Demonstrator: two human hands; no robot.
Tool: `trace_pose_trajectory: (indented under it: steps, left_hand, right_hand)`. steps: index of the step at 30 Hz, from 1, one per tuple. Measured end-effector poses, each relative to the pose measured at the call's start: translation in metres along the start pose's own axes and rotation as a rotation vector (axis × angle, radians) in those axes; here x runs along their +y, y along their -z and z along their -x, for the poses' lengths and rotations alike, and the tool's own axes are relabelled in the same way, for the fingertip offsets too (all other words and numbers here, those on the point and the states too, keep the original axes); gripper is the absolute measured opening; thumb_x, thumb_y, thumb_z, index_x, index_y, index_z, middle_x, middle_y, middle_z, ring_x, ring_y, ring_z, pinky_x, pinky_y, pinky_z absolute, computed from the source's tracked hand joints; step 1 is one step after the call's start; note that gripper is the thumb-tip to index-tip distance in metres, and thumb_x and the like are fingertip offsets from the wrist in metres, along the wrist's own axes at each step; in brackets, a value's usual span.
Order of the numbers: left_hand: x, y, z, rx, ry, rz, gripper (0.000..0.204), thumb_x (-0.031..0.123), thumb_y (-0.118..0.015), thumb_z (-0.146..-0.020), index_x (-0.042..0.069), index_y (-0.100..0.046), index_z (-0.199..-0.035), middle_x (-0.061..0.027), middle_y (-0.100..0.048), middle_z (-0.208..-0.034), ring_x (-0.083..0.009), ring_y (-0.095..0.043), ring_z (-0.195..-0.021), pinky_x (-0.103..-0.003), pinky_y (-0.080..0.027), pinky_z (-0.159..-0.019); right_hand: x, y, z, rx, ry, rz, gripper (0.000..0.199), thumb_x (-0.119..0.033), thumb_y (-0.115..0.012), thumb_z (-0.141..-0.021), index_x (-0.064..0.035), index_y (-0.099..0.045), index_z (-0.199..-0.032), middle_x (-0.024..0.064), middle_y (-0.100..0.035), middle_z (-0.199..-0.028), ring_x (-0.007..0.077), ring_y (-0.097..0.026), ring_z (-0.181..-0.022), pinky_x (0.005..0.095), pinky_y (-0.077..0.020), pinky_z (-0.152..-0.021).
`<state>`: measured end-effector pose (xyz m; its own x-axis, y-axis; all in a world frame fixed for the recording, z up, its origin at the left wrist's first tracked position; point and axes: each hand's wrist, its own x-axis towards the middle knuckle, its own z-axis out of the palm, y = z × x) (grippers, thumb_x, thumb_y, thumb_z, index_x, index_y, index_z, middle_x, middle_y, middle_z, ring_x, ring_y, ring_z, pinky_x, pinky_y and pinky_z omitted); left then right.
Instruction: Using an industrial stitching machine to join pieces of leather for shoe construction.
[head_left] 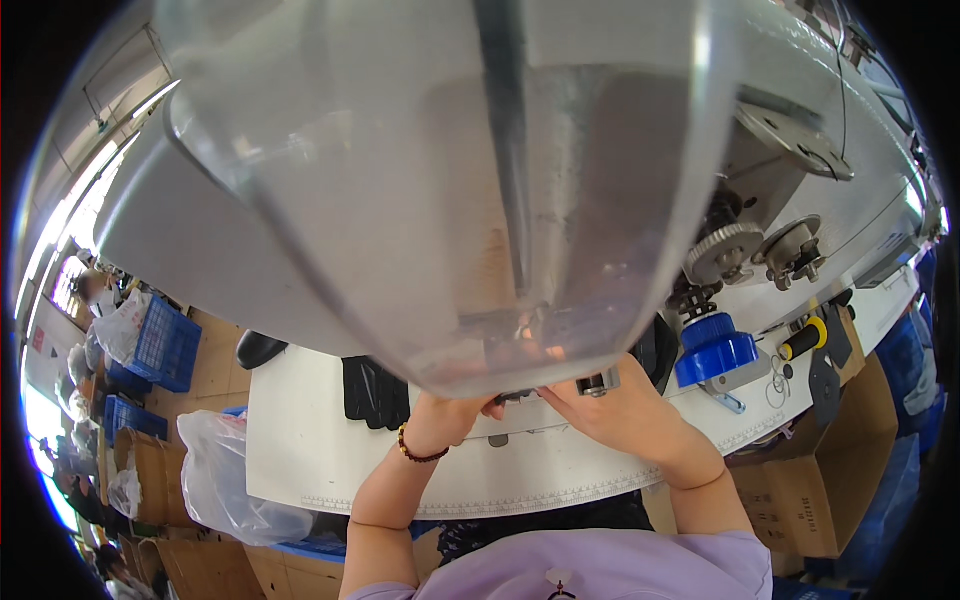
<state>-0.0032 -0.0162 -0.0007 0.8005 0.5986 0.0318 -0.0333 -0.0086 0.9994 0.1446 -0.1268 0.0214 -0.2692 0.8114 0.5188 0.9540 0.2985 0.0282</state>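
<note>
A clear plastic guard (400,300) fills the middle of the view, close up, in front of a pale sewing machine (200,230). My left hand (440,422), with a beaded bracelet at the wrist, reaches beneath its lower edge. Opposite it, my right hand (615,405) rests by a small metal part (597,383) near the needle area. The fingers of both hands are mostly hidden or blurred behind the guard, so what they hold cannot be made out. Stacked black pieces (375,392) lie left of my left hand, and more black material (655,352) is beyond my right hand.
The white table (300,440) has a ruler strip along its front edge. At right are a blue knob (715,345), a yellow-and-black handled tool (803,338) and an open cardboard box (815,480). Left of the table stand a plastic bag (240,485) and a blue crate (172,345).
</note>
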Motion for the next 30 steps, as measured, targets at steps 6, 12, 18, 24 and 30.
trace_pose_trajectory:
  steps: [6,12,18,24,30]
  left_hand:
    - [-0.011,0.008,-0.008,0.002,-0.11,-0.228,0.024,0.006,-0.041,-0.077,-0.001,-0.055,-0.058,-0.0026,-0.05,-0.048,-0.0046,-0.042,-0.04,-0.016,-0.034,-0.04]
    - [-0.01,0.007,-0.011,0.067,-0.078,-0.081,0.021,0.003,-0.041,-0.074,-0.002,-0.054,-0.058,-0.0014,-0.049,-0.049,-0.0031,-0.041,-0.04,-0.015,-0.033,-0.039]
    - [-0.011,0.009,-0.017,0.101,-0.161,-0.108,0.018,0.001,-0.042,-0.072,0.0,-0.052,-0.057,0.0007,-0.048,-0.051,-0.0017,-0.04,-0.042,-0.014,-0.03,-0.04]
    - [-0.013,0.011,-0.021,0.127,-0.15,-0.056,0.015,0.002,-0.046,-0.073,0.0,-0.052,-0.06,0.0009,-0.047,-0.054,-0.0017,-0.037,-0.045,-0.015,-0.027,-0.041]
    - [-0.021,0.018,-0.024,0.17,-0.138,-0.034,0.009,0.003,-0.047,-0.074,0.0,-0.052,-0.067,0.0001,-0.05,-0.064,-0.0048,-0.044,-0.055,-0.016,-0.034,-0.047]
  right_hand:
    - [0.002,-0.01,0.0,-0.013,-0.128,-0.095,0.025,-0.012,-0.05,-0.073,-0.0068,-0.049,-0.098,0.0048,-0.046,-0.106,0.0162,-0.046,-0.085,0.0286,-0.0392,-0.064]
    - [0.0,-0.003,-0.003,-0.093,-0.059,0.084,0.031,-0.014,-0.052,-0.072,-0.003,-0.046,-0.101,0.0091,-0.046,-0.108,0.0166,-0.046,-0.086,0.0278,-0.0392,-0.064]
    - [-0.01,-0.003,-0.011,-0.016,-0.452,-0.635,0.024,-0.009,-0.049,-0.072,-0.0023,-0.047,-0.096,0.009,-0.049,-0.094,0.0178,-0.048,-0.081,0.0273,-0.0404,-0.065]
    - [-0.012,-0.011,-0.01,0.177,-0.244,-0.23,0.023,-0.003,-0.05,-0.067,-0.0059,-0.05,-0.089,0.0063,-0.052,-0.081,0.019,-0.051,-0.075,0.0268,-0.0413,-0.067]
    - [-0.014,-0.011,-0.006,0.068,-0.053,0.178,0.022,-0.012,-0.053,-0.066,-0.0055,-0.052,-0.087,0.0081,-0.049,-0.095,0.0179,-0.049,-0.082,0.0288,-0.0405,-0.069]
